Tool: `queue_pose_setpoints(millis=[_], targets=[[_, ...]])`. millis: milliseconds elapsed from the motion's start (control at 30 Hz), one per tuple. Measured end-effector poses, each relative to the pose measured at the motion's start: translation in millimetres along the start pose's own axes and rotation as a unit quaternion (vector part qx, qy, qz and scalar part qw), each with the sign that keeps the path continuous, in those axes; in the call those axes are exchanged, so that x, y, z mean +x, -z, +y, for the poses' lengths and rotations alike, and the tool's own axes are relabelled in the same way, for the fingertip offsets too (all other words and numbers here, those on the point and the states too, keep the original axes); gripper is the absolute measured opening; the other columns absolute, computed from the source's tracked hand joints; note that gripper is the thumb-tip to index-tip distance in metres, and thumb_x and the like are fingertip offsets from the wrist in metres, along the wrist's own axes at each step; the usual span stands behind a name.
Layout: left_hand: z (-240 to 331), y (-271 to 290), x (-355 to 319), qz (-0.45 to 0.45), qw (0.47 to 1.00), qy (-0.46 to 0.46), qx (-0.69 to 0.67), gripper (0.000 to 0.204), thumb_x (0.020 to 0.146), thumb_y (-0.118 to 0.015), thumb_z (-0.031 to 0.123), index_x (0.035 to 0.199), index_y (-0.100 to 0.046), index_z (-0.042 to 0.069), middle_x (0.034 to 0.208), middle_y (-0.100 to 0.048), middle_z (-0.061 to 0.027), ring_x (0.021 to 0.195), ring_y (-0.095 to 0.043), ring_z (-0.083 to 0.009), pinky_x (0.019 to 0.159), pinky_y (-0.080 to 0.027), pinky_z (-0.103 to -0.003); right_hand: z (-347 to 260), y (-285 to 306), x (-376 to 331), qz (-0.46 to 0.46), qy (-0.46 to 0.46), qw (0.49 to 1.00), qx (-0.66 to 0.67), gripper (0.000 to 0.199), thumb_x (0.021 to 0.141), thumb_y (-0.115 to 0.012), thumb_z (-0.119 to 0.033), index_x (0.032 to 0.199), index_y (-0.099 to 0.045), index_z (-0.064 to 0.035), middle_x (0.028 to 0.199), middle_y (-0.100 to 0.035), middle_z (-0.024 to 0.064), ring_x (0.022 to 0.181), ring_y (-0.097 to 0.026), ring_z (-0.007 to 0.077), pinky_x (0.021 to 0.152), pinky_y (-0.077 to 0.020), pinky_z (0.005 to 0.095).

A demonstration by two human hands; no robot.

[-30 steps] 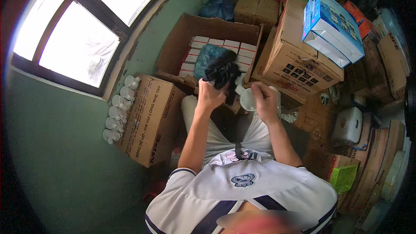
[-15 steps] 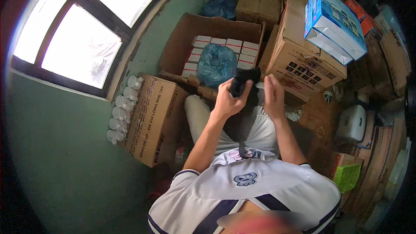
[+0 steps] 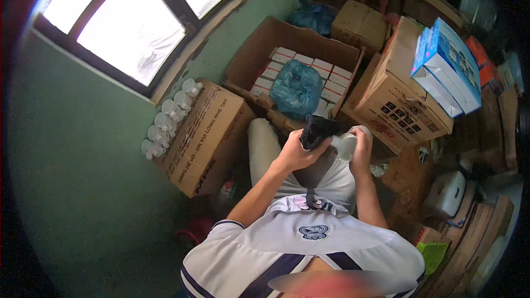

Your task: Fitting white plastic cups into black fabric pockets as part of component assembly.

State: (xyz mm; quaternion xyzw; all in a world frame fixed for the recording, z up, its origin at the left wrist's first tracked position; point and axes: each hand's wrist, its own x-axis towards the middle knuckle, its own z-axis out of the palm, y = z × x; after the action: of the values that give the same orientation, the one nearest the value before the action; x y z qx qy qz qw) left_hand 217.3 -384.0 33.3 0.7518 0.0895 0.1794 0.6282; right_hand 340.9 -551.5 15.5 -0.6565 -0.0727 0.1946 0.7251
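My left hand [image 3: 295, 155] is closed around a bunched black cloth [image 3: 318, 131], held above my lap. Beside it, my right hand [image 3: 361, 148] grips a white cup [image 3: 345, 147] by its side. The cup is slightly blurred, and its handle cannot be made out. Cloth and cup are close together; whether they touch is unclear. Below the hands, a dark strap [image 3: 311, 196] hangs down toward my shirt.
White cups [image 3: 165, 123] line a carton [image 3: 207, 138] on the left. Ahead stands an open carton [image 3: 243, 58] holding small white boxes [image 3: 334, 80] and a blue plastic bag [image 3: 296, 89]. At right, a blue-and-white paper bag [image 3: 450, 69] rests on a large carton [image 3: 400, 110].
My right hand has turned, bringing the white cup into clearer view beside the black cloth. The view has shifted, so the room's contents appear farther right.
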Motion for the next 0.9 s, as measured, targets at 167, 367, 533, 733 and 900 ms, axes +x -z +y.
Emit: queue_pose_setpoints(millis=[167,367,533,733,900], targets=[[-11.5,17.1,-26.6,0.070,0.997,0.034,-0.004,0.026,0.097,-0.076,0.020,0.113,-0.071,0.000,0.099,-0.076,-0.0111,0.087,-0.068,-0.0164,0.082,-0.055,-0.034,9.8,1.1,12.7,-0.174,-0.145,0.917,0.330,0.037,0.107,-0.045,-0.039,0.102,-0.064,-0.0074,0.130,-0.070,0.0207,0.119,-0.069,0.0324,0.092,-0.0612,0.0493],[-48.1,-11.3,-54.3,0.242,0.946,0.015,0.214,0.055,0.094,-0.073,0.039,0.121,-0.061,-0.008,0.109,-0.060,-0.0274,0.109,-0.058,-0.0419,0.096,-0.047,-0.049,91.4,-26.2,-7.3,-0.237,-0.392,0.868,0.189,0.038,0.106,-0.049,-0.050,0.105,-0.066,-0.0158,0.110,-0.070,0.0042,0.100,-0.070,0.0223,0.085,-0.0610,0.0474],[-50.9,37.5,-75.3,0.221,0.900,0.133,0.353,0.054,0.098,-0.064,0.052,0.105,-0.071,-0.001,0.106,-0.061,-0.0200,0.101,-0.058,-0.0396,0.091,-0.046,-0.049,90.1,-55.3,-52.3,-0.218,-0.367,0.880,0.209,0.033,0.102,-0.054,-0.048,0.112,-0.066,-0.0200,0.105,-0.071,0.0008,0.092,-0.070,0.0207,0.080,-0.0609,0.0449],[-12.3,81.1,-101.7,0.159,0.952,-0.085,0.248,0.051,0.086,-0.085,0.023,0.130,-0.066,0.006,0.133,-0.064,-0.0158,0.123,-0.062,-0.0349,0.104,-0.050,-0.046,102.0,-74.1,-42.3,-0.232,-0.367,0.892,0.127,0.033,0.102,-0.055,-0.046,0.103,-0.066,-0.0152,0.094,-0.069,0.0017,0.086,-0.069,0.0188,0.076,-0.0570,0.0363],[-44.1,92.1,-106.8,0.012,0.969,-0.032,0.243,0.050,0.077,-0.087,0.012,0.124,-0.071,0.010,0.117,-0.073,-0.0119,0.109,-0.069,-0.0328,0.098,-0.055,-0.045,99.8,-97.9,-26.7,-0.210,-0.269,0.936,0.081,0.028,0.103,-0.059,-0.038,0.098,-0.068,-0.0113,0.091,-0.068,0.0032,0.081,-0.067,0.0167,0.077,-0.0554,0.0325]])
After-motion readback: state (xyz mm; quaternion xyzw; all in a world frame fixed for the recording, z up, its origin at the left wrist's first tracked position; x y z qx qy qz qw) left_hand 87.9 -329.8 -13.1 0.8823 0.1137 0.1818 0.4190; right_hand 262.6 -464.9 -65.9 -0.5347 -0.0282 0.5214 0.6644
